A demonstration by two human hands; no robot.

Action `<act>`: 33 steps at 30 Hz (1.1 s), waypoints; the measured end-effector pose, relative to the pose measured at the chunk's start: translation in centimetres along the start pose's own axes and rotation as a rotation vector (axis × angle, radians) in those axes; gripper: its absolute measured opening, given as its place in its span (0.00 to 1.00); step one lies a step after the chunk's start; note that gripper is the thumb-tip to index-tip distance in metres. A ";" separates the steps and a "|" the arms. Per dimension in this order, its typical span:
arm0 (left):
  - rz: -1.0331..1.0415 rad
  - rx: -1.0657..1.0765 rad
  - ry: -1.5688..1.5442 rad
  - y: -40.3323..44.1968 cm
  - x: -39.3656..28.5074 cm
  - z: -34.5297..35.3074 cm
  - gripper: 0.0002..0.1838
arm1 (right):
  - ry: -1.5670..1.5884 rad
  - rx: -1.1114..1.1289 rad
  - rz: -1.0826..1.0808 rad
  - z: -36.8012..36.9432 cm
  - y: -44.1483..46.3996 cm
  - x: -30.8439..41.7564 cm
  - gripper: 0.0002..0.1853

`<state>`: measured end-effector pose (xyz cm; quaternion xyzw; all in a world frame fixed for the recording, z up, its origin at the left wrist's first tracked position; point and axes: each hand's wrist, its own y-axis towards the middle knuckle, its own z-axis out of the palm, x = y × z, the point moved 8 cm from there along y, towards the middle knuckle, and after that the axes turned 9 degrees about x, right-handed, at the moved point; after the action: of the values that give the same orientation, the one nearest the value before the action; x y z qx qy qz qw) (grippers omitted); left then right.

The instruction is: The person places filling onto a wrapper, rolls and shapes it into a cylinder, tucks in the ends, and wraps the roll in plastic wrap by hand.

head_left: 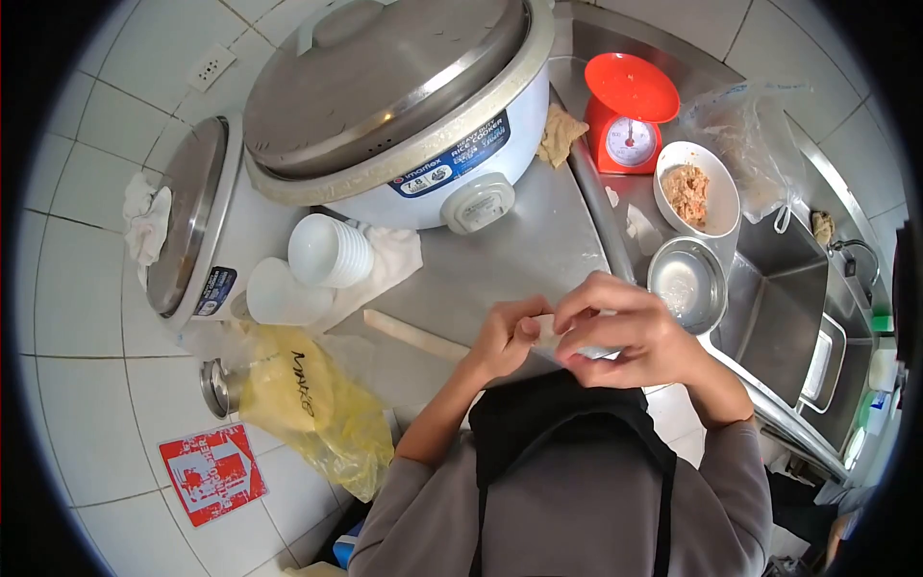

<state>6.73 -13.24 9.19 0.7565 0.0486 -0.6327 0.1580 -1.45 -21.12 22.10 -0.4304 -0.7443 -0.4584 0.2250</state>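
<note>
My left hand (511,337) is closed, thumb and fingers pinching a small pale wrapper-like piece (545,333) in front of the apron. Over the other end of this piece, my right hand (630,332) curls its fingers and grips it. The fingers hide much of it, so its full shape cannot be made out. Left of my left hand, a long pale stick-like thing (413,335) lies on the steel counter (500,260). Beyond my right hand stands a metal bowl (687,287) with clear liquid. Behind that is a white bowl (726,207) holding a minced mixture (686,195).
A red kitchen scale (630,135) stands at the back beside a clear plastic bag (760,154). Large rice cooker (413,173), stacked white tubs (329,252) and yellow bag (308,394) fill the left. At right is a steel sink (779,308).
</note>
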 end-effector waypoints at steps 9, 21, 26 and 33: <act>0.067 -0.071 -0.088 -0.2 -0.9 0.5 0.38 | 0.375 -0.094 0.598 2.8 -3.0 -6.0 0.11; -0.003 -0.120 0.070 -1.2 -0.3 -0.1 0.41 | 0.461 -0.339 0.461 3.8 -3.9 -5.9 0.04; -0.081 -0.060 -0.134 -1.3 0.1 0.6 0.41 | 0.629 -0.219 0.480 3.8 -3.3 -6.3 0.04; -0.115 0.072 -0.432 -0.6 -0.1 2.0 0.46 | 0.850 -0.114 0.533 3.6 -2.3 -6.7 0.13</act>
<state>4.68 -13.23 8.89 0.6048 0.0339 -0.7892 0.1013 0.32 -21.37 14.38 -0.3924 -0.4248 -0.5598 0.5935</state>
